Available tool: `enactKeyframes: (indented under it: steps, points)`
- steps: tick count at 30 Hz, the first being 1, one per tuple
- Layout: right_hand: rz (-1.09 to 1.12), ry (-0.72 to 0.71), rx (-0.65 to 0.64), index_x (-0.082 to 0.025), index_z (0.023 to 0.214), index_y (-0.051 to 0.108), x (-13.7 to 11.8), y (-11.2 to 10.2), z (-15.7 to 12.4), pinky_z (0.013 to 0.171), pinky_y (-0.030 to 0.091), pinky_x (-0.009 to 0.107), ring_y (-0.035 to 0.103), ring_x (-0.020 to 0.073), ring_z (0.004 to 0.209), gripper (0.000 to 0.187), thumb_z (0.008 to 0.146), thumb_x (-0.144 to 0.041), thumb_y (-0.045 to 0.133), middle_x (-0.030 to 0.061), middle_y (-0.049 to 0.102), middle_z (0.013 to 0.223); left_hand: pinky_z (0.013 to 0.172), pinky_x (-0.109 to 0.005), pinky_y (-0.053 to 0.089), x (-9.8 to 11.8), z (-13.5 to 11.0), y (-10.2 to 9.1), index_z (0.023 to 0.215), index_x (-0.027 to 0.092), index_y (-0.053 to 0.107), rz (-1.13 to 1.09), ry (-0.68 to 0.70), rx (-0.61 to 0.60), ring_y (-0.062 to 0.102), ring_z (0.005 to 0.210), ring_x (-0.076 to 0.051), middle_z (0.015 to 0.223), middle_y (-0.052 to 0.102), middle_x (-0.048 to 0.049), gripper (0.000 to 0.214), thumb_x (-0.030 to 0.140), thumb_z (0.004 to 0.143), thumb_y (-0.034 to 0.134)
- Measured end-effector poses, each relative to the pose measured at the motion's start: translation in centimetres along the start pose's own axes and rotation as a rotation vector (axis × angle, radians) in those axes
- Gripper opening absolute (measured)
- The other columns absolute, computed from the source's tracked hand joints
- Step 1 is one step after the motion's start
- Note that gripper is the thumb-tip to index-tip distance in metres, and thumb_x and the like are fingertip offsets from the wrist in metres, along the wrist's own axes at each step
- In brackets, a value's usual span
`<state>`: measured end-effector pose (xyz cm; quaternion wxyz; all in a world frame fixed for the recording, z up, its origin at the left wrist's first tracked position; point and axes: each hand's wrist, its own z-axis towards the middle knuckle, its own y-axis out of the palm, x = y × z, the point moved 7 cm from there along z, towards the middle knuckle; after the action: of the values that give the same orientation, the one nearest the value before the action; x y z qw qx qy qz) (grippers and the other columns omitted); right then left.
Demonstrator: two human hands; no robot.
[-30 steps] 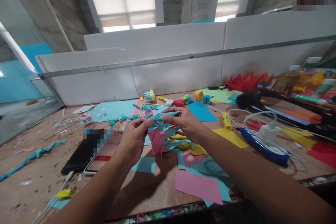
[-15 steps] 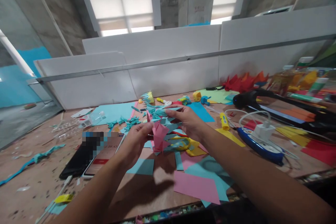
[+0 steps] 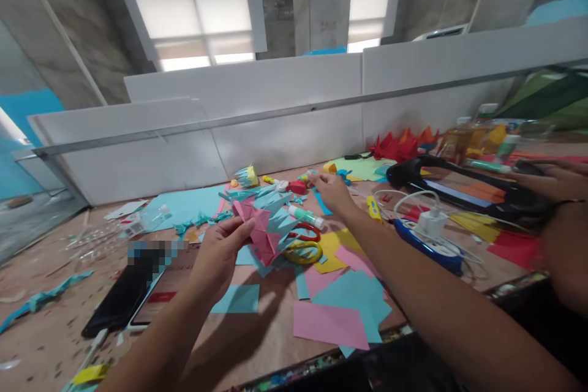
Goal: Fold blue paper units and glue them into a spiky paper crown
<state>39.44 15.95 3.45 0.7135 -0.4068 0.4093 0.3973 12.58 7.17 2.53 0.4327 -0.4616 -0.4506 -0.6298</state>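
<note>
My left hand (image 3: 225,245) pinches a folded-paper piece, an origami form with a pink faceted band (image 3: 260,236) and teal spikes (image 3: 278,217) fanning out behind it. My right hand (image 3: 333,193) is stretched over the back of the table, away from the origami. Its thumb and fingers are drawn together beside small yellow and blue bits; what lies between the fingertips is too small to name. A glue stick (image 3: 305,217) with a green label and scissors (image 3: 303,251) with red and yellow handles lie between the hands.
Pink paper (image 3: 331,324) and teal sheets lie in front. Two phones, one a black phone (image 3: 122,294), rest at left. A blue power strip (image 3: 427,248), a black device (image 3: 459,187) and red folded paper (image 3: 399,146) are at right, with another person's hand (image 3: 542,180).
My right hand has let go of the origami and moved back over the table. My left hand still holds it, its spikes now more in view. The camera has turned slightly right.
</note>
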Motion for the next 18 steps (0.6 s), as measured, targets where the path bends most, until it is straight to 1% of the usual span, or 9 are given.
enactKeyframes:
  steps: [2, 4, 7, 9, 11, 12, 14, 16, 18]
  points:
    - [-0.138, -0.032, -0.006, -0.016, 0.079, 0.068, 0.6, -0.1, 0.2, 0.065, 0.042, 0.029, 0.063, 0.0217, 0.077, 0.044, 0.089, -0.057, 0.056, 0.0062, 0.072, 0.079, 0.075, -0.026, 0.049, 0.3, 0.0, -0.2, 0.084, 0.014, 0.077, 0.057, 0.057, 0.026, 0.06, 0.072, -0.014, 0.075, 0.07, -0.0024, 0.024, 0.037, 0.08, 0.078]
    - [-0.26, -0.051, -0.07, -0.017, 0.076, 0.07, 1.2, 0.6, -0.2, 0.063, 0.04, 0.028, 0.063, 0.0211, 0.073, 0.039, 0.085, -0.054, 0.062, 0.0049, 0.071, 0.074, 0.071, -0.024, 0.047, 0.7, 0.0, -0.3, 0.075, 0.014, 0.074, 0.118, 0.12, 0.046, 0.055, 0.068, -0.012, 0.07, 0.067, -0.0003, 0.025, 0.039, 0.081, 0.077]
    - [-0.402, -0.059, -0.201, -0.019, 0.068, 0.07, 1.9, 2.2, -1.1, 0.06, 0.039, 0.028, 0.064, 0.0208, 0.066, 0.03, 0.069, -0.047, 0.08, 0.0042, 0.071, 0.068, 0.064, -0.022, 0.043, 1.1, 0.1, -0.5, 0.066, 0.014, 0.07, 0.162, 0.167, 0.076, 0.05, 0.063, -0.01, 0.065, 0.063, 0.002, 0.03, 0.039, 0.081, 0.076]
    - [-0.457, -0.081, -0.223, -0.02, 0.07, 0.071, 1.7, 2.6, -1.5, 0.061, 0.041, 0.028, 0.065, 0.0225, 0.067, 0.027, 0.062, -0.042, 0.085, 0.0055, 0.072, 0.071, 0.064, -0.022, 0.043, 1.2, 0.1, -0.7, 0.069, 0.015, 0.071, 0.191, 0.187, 0.085, 0.051, 0.064, -0.011, 0.066, 0.065, 0.0018, 0.029, 0.04, 0.083, 0.074]
    - [-0.474, -0.133, -0.172, -0.019, 0.079, 0.073, 0.7, 2.4, -1.7, 0.067, 0.044, 0.031, 0.068, 0.0258, 0.078, 0.028, 0.067, -0.042, 0.083, 0.009, 0.075, 0.084, 0.067, -0.024, 0.044, 1.2, 0.1, -0.8, 0.078, 0.015, 0.075, 0.219, 0.204, 0.09, 0.055, 0.068, -0.013, 0.071, 0.069, 0.0003, 0.025, 0.04, 0.084, 0.073]
    - [-0.468, -0.167, -0.132, -0.019, 0.086, 0.073, -0.1, 2.2, -1.8, 0.072, 0.046, 0.032, 0.068, 0.027, 0.084, 0.029, 0.073, -0.044, 0.079, 0.0107, 0.075, 0.091, 0.071, -0.026, 0.045, 1.3, 0.0, -0.9, 0.083, 0.016, 0.077, 0.242, 0.223, 0.091, 0.058, 0.072, -0.015, 0.076, 0.071, -0.001, 0.023, 0.039, 0.084, 0.073]
    - [-0.422, -0.244, -0.064, -0.019, 0.097, 0.072, -1.9, 1.8, -2.1, 0.078, 0.048, 0.034, 0.067, 0.0259, 0.092, 0.031, 0.086, -0.047, 0.067, 0.0117, 0.074, 0.101, 0.08, -0.03, 0.047, 1.8, -0.2, -0.7, 0.091, 0.016, 0.079, 0.35, 0.315, 0.09, 0.063, 0.084, -0.019, 0.089, 0.075, -0.0045, 0.022, 0.035, 0.085, 0.071]
    - [-0.347, -0.327, -0.04, -0.019, 0.102, 0.07, -3.7, 1.8, -2.7, 0.079, 0.049, 0.032, 0.067, 0.022, 0.09, 0.032, 0.093, -0.047, 0.057, 0.009, 0.074, 0.101, 0.093, -0.035, 0.046, 2.5, -0.6, -0.3, 0.096, 0.016, 0.08, 0.51, 0.443, 0.093, 0.065, 0.098, -0.023, 0.104, 0.076, -0.0079, 0.022, 0.033, 0.089, 0.067]
    - [-0.273, -0.41, -0.052, -0.02, 0.103, 0.069, -5.1, 2.4, -3.9, 0.079, 0.051, 0.03, 0.067, 0.0196, 0.087, 0.033, 0.095, -0.049, 0.055, 0.0063, 0.073, 0.099, 0.102, -0.039, 0.044, 2.9, -0.9, 0.1, 0.101, 0.017, 0.08, 0.635, 0.532, 0.103, 0.064, 0.109, -0.026, 0.114, 0.074, -0.0101, 0.025, 0.033, 0.092, 0.063]
